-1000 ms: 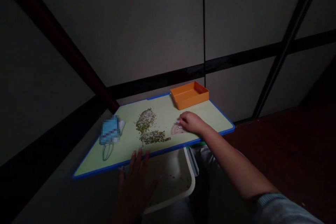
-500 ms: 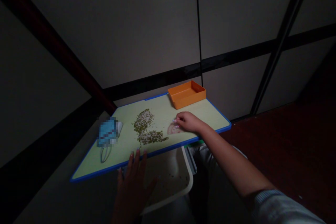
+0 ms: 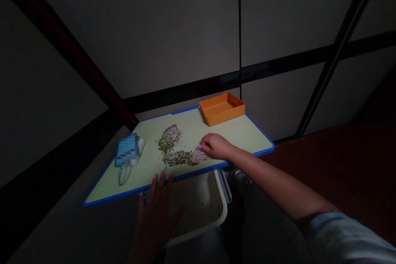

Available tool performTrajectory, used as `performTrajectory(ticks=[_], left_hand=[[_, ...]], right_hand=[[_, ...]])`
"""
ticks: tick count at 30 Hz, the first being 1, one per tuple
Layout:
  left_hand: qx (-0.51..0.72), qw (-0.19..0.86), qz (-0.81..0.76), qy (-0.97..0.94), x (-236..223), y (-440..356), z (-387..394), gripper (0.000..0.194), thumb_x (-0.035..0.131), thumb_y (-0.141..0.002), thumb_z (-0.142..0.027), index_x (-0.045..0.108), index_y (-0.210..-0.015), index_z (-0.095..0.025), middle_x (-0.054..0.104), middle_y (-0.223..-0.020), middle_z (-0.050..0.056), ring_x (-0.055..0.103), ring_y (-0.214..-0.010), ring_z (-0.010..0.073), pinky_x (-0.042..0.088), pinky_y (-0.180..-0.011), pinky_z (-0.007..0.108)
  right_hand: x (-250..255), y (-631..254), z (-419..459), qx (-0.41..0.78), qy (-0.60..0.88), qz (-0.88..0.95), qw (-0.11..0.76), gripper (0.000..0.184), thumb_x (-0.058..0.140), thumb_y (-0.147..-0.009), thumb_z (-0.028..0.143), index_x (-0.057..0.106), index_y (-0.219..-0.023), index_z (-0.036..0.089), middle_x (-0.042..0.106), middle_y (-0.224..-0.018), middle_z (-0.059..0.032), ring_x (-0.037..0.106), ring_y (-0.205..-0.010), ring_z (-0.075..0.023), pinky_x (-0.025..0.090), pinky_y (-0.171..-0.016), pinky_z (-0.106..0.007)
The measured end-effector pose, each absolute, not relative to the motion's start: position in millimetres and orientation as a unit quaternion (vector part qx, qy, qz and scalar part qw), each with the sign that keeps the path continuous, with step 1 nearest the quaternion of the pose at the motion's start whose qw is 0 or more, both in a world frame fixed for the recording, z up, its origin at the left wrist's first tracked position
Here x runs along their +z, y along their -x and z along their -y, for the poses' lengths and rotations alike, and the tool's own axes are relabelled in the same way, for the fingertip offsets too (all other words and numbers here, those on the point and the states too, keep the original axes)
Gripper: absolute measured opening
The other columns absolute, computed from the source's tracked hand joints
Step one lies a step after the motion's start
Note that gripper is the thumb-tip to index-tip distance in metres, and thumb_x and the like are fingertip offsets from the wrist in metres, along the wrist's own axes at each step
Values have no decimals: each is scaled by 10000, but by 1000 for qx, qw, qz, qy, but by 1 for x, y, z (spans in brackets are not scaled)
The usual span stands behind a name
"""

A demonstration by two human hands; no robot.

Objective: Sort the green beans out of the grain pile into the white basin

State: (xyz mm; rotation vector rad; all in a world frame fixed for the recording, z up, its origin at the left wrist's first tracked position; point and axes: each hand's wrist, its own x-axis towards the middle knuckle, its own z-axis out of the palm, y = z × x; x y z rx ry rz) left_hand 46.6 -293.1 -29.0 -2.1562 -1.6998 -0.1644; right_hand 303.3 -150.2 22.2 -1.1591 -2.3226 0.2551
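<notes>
My right hand [image 3: 215, 146] is closed on a pinkish see-through protractor [image 3: 198, 156], its curved edge facing left against the nearer heap of seeds [image 3: 177, 158]. A second patch of small green and pale seeds [image 3: 170, 137] lies just behind, joined to the first. Both rest on a pale yellow board [image 3: 148, 181] with a blue rim. My left hand [image 3: 157, 206] is open, fingers spread, at the board's near edge and over a white bin [image 3: 221, 214] with a few dark bits inside.
An orange open tray [image 3: 222, 112] stands at the board's back right. On the left lies a blurred blue item [image 3: 127, 149] with a loop strap, beside a white object [image 3: 141, 145]. Panelled walls [image 3: 179, 33] rise behind.
My right hand has slid the protractor leftward, from a little apart to the right end of the nearer seeds. My left hand stays spread at the near edge.
</notes>
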Motion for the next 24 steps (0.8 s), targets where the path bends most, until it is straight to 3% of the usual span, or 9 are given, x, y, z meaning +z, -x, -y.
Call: performTrajectory(ticks=[10, 24], left_hand=[[-60, 193, 601, 773, -27, -47, 295, 787, 419, -866, -525, 99, -1510, -205, 207, -1575, 143, 184, -1454, 320, 228, -1090, 621], [-40, 160, 619, 768, -26, -48, 295, 795, 465, -849, -501, 104, -1508, -238, 203, -1577, 113, 183, -1456, 310, 252, -1078, 641]], right_hand=[[25, -306, 154, 220, 387, 833, 329, 306, 539, -869, 262, 450, -588, 179, 414, -589, 42, 360, -584, -97, 228, -575, -236], [17, -333, 151, 342, 378, 792, 335, 324, 526, -849, 372, 441, -596, 188, 445, -529, 49, 372, -512, -86, 255, -514, -217]])
